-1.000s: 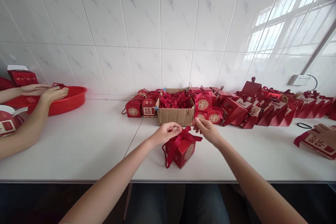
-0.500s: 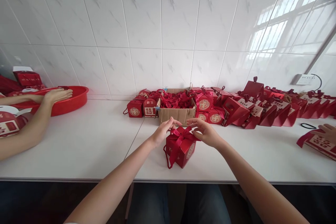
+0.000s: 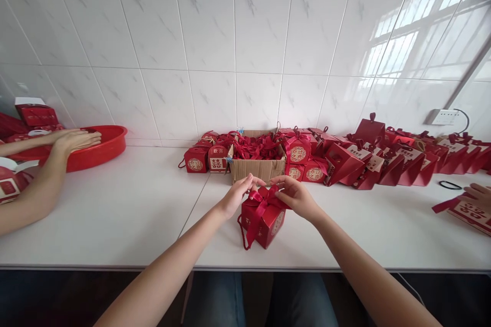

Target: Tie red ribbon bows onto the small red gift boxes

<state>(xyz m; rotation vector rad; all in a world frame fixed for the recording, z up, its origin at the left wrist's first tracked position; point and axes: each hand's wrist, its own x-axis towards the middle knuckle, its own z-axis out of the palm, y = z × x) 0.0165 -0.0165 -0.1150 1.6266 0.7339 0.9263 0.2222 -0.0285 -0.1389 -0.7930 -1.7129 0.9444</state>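
The left hand [image 3: 237,195] is held partly open, its fingers curved over the left side of a red ribbon bow [image 3: 263,196]; the right hand [image 3: 298,197] is likewise held loosely open, its fingers spread and its thumb set against the bow's right side. By the bow one red gift box [image 3: 273,227] is topped, standing on the tabletop between the two forearms, with one cord loop hanging at its left. From the left, one red basin [image 3: 97,158] is overhung by two hands of a co-worker [image 3: 79,142]; two red boxes [image 3: 206,159] are seen in front of a small cluster; one cardboard carton [image 3: 258,169] is filled with red ribbons [image 3: 258,147]; three medallion boxes [image 3: 298,154] are stacked beside it; a long row of red bags [image 3: 391,168], too crowded to be counted, is ranged rightward; one black loop [image 3: 450,185] is seen near one flat packet [image 3: 470,212], covered partly by another person's hand [image 3: 480,195]. The white tabletop [image 3: 126,214] is crossed by one seam and backed by a glossy tiled wall [image 3: 210,25], in which a barred window is reflected at right, above one power strip [image 3: 443,117].
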